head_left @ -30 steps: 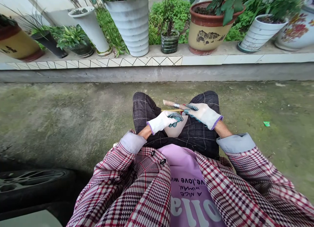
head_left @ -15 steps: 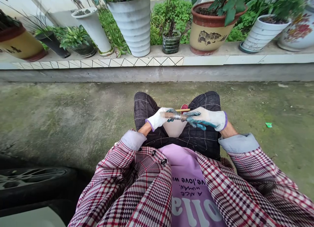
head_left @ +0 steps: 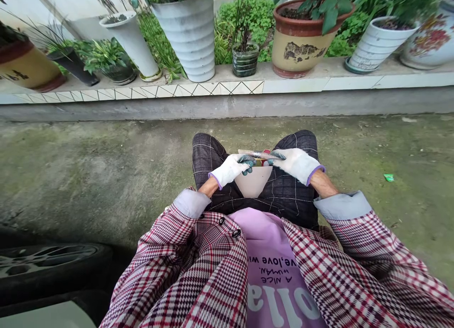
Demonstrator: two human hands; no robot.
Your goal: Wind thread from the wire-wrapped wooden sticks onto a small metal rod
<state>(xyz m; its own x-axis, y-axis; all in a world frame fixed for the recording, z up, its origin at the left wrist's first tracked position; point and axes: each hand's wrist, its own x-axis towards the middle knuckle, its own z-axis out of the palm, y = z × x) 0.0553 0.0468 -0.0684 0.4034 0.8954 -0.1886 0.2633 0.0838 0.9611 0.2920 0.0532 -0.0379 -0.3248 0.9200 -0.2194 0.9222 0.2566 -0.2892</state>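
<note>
A concrete ledge (head_left: 224,73) with a white tiled edge (head_left: 294,86) carries a row of pots: at the left end a yellow-and-brown pot (head_left: 26,71), tilted in view; then a slim dark pot (head_left: 76,66); near the middle a large ribbed white pot (head_left: 187,39); beside it a small dark container (head_left: 245,62); then a tan red-rimmed pot (head_left: 301,53); at the right a floral pot (head_left: 427,44); below, the mottled floor (head_left: 106,167) bears a small green scrap (head_left: 389,177).
</note>
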